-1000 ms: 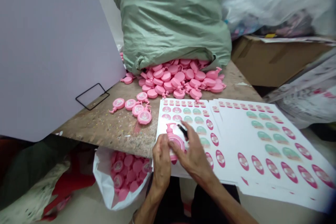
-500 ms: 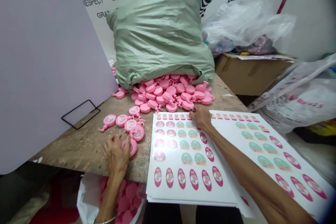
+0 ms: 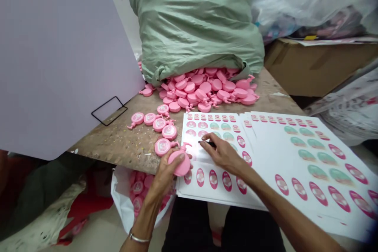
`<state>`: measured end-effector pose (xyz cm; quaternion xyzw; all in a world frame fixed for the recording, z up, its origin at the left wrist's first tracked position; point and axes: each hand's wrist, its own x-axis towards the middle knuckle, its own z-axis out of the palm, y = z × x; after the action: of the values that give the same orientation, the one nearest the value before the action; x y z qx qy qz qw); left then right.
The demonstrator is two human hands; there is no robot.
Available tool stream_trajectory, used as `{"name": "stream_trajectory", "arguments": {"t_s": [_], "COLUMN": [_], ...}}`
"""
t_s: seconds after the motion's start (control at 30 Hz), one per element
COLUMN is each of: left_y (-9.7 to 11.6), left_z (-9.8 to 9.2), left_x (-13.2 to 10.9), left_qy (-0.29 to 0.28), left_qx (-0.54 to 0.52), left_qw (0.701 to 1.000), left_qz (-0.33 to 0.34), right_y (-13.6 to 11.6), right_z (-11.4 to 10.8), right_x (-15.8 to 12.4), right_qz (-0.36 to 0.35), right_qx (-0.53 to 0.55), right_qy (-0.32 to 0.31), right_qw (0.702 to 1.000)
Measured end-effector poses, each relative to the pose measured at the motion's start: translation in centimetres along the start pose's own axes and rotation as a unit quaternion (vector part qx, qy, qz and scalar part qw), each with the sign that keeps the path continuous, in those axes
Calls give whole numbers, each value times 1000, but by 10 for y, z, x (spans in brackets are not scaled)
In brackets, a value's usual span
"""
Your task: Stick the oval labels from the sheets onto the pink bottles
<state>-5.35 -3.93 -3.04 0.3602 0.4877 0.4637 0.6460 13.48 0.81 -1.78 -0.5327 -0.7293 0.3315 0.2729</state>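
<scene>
My left hand [image 3: 164,173] pinches a round pink plastic bottle [image 3: 180,164] with a pump-shaped top, its plain face up, over the left edge of a sticker sheet [image 3: 208,169]. My right hand [image 3: 226,155] hovers over that sheet, fingers closed on a small black tool [image 3: 210,143] whose kind is hard to make out. Whether a sticker is also at its fingertips I cannot tell. Beside my left hand lies a labelled pink bottle [image 3: 162,147], with several more labelled ones behind it.
A green sack [image 3: 197,23] spills a heap of plain pink bottles [image 3: 203,90] at the back. More sticker sheets [image 3: 265,157] lie to the right. A white bag [image 3: 121,193] of pink bottles hangs below the table edge. A black wire frame [image 3: 109,111] and a cardboard box [image 3: 321,63] flank the table.
My left hand has gone from the labelled bottles to the sheet's left edge and now holds a bottle. My right hand has come down from the sheet's top row to its middle. The view has shifted.
</scene>
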Motion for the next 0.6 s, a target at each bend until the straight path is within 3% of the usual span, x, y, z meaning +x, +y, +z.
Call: {"name": "stream_trajectory", "arguments": {"t_s": [0.1, 0.2, 0.37, 0.6], "left_y": [-14, -21, -29, -31], "left_z": [-5, -3, -4, -6], "left_x": [-7, -9, -4, -2], "left_qy": [24, 41, 60, 56], "left_qx": [-70, -69, -46, -49], "left_qw": [997, 997, 997, 997], "left_qz": [-12, 4, 18, 11], "right_y": [13, 20, 22, 22], "right_z": [36, 54, 56, 53], "right_x": [-12, -19, -20, -21], "right_qz": [-7, -50, -68, -59], "right_qx": [-148, -237, -281, -246], "right_qy": [87, 140, 164, 152], "right_qw": [985, 960, 943, 955]}}
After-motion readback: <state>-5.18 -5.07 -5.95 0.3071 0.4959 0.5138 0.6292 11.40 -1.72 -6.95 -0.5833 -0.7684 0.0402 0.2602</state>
